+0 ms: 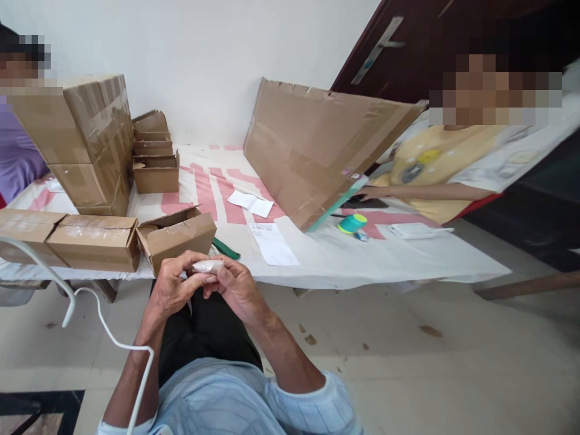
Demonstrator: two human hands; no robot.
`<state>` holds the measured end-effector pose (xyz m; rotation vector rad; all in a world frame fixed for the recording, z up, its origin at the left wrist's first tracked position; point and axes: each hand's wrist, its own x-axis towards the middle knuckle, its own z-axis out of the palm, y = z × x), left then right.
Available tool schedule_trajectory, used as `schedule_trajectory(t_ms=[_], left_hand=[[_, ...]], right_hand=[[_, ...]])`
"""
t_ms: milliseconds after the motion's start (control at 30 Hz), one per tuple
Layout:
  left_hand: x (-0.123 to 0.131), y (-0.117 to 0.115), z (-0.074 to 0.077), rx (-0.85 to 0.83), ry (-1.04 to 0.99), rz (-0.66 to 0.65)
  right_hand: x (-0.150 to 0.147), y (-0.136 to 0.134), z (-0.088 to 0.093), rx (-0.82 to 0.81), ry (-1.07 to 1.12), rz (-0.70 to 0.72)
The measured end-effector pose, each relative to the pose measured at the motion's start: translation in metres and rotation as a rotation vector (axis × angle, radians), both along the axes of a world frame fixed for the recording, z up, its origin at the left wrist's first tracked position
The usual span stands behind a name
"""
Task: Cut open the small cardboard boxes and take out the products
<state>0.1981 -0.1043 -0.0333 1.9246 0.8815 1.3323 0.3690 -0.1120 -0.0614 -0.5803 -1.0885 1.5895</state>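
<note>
Between my two hands is a small whitish packet (208, 266) that looks wrapped in clear plastic; what is inside I cannot make out. My left hand (177, 284) pinches its left end with thumb and fingers. From the other side my right hand (235, 289) grips the right end. Both hands are held above my lap, at the table's front edge. Just beyond them stands an open cardboard box (181, 235), tilted, its contents hidden. A green object (226, 249) lies beside that box, partly behind my right hand.
Closed boxes (93, 241) line the table's (326, 266) front left, with stacked cartons (90, 145) behind. A large cardboard sheet (317, 145) leans at centre. Paper sheets (274, 244) and a teal-yellow round item (352, 223) lie nearby. A person (435, 163) sits right. A white cable (113, 338) hangs left.
</note>
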Motion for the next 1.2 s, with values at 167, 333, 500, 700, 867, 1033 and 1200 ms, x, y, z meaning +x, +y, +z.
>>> schedule_trajectory(t_ms=[167, 333, 500, 700, 867, 1033, 1200], left_hand=[[0.000, -0.001, -0.002, 0.093, 0.014, 0.042], [-0.005, -0.003, 0.001, 0.108, -0.010, -0.018], [-0.005, -0.005, 0.003, 0.146, -0.021, -0.054], [-0.002, -0.008, 0.000, 0.125, -0.104, -0.033], [-0.010, -0.005, -0.002, 0.136, -0.090, -0.026], [-0.015, -0.001, 0.001, 0.242, -0.026, -0.031], [-0.014, 0.000, 0.000, 0.228, -0.116, -0.069]], right_hand=[[-0.003, 0.000, -0.001, -0.024, 0.049, 0.035], [-0.001, 0.004, -0.005, -0.036, 0.101, 0.122], [0.000, 0.005, -0.010, -0.032, 0.142, 0.150], [-0.003, 0.004, -0.007, -0.018, 0.125, 0.117], [-0.005, 0.002, -0.003, -0.035, 0.166, 0.235], [-0.011, -0.006, -0.004, -0.118, 0.211, 0.280], [-0.019, -0.015, -0.006, -0.219, 0.246, 0.323]])
